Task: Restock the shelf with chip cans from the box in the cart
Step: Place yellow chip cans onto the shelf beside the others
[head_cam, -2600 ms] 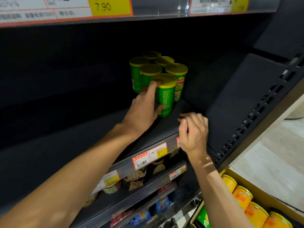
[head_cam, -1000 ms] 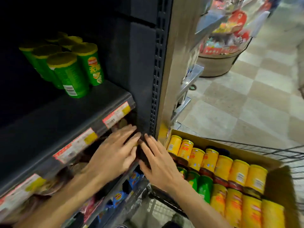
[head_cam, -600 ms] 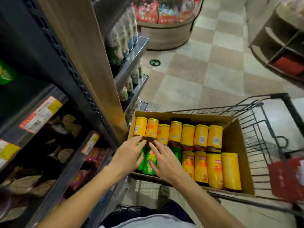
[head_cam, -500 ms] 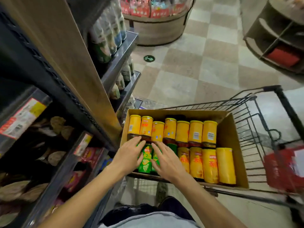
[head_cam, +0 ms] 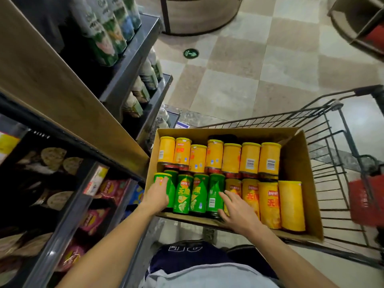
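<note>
Low in the frame, the left hand [head_cam: 157,195] cups the end green chip can [head_cam: 161,185]; the right hand [head_cam: 235,212], fingers spread, touches another green can [head_cam: 214,194]. Probably light, rigid, slick tubes; best gripped mid-body.

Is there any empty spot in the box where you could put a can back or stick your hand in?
Yes. The cardboard box has bare room along its right wall, beside the yellow cans, and a small dark gap at the back wall behind them. Everywhere else is crowded: the green cans lie packed side by side, with the left hand and right hand on them.
</note>
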